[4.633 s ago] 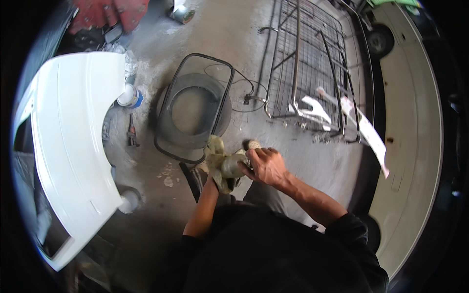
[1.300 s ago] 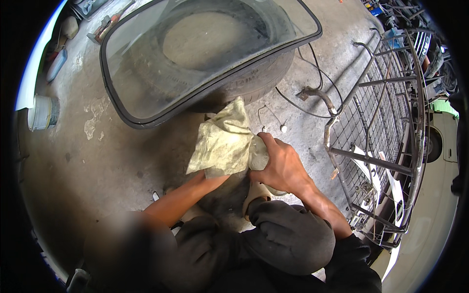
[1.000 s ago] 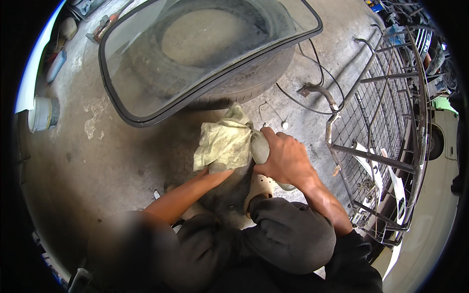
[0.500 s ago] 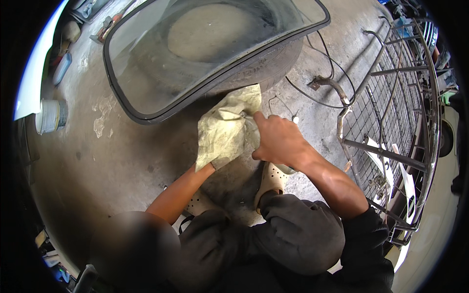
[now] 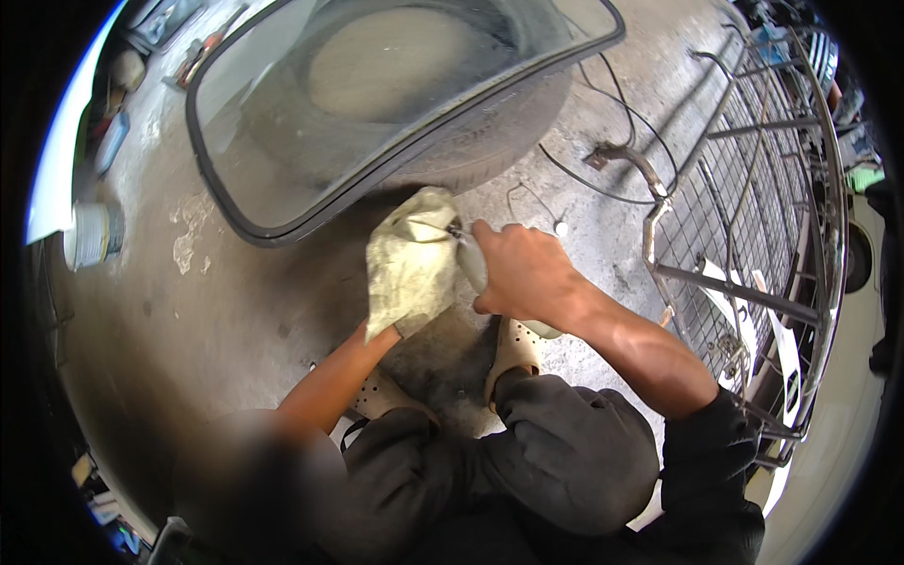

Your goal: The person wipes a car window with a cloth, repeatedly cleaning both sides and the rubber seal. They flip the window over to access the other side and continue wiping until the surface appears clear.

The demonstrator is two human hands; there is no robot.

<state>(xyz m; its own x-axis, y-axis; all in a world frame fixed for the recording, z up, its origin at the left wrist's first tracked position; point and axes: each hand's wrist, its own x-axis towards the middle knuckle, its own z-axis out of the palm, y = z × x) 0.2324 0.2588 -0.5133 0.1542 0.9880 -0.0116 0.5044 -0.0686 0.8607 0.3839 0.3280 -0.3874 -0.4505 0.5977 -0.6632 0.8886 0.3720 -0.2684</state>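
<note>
Upper corner now lowered, a yellowish cloth (image 5: pixel 411 268) covers the left hand, its grip impossible to see; the right hand (image 5: pixel 524 270) clasps a pale object (image 5: pixel 473 265) beside it, which a loosened hold could drop floorward.

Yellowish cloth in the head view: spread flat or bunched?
Partly bunched: the yellowish cloth folds together near the right hand, while its lower part drapes loosely beside the left wrist.

A pane of glass (image 5: pixel 377 108) lies over a tire (image 5: pixel 504 141) on the far floor (image 5: pixel 250 315), a bucket (image 5: pixel 92 235) to its left and a rack (image 5: pixel 744 295) to its right; nearer, between tire and shoes (image 5: pixel 516 353), a cloth (image 5: pixel 408 268) is left of a container (image 5: pixel 473 264) in the right hand (image 5: pixel 523 268).
</note>
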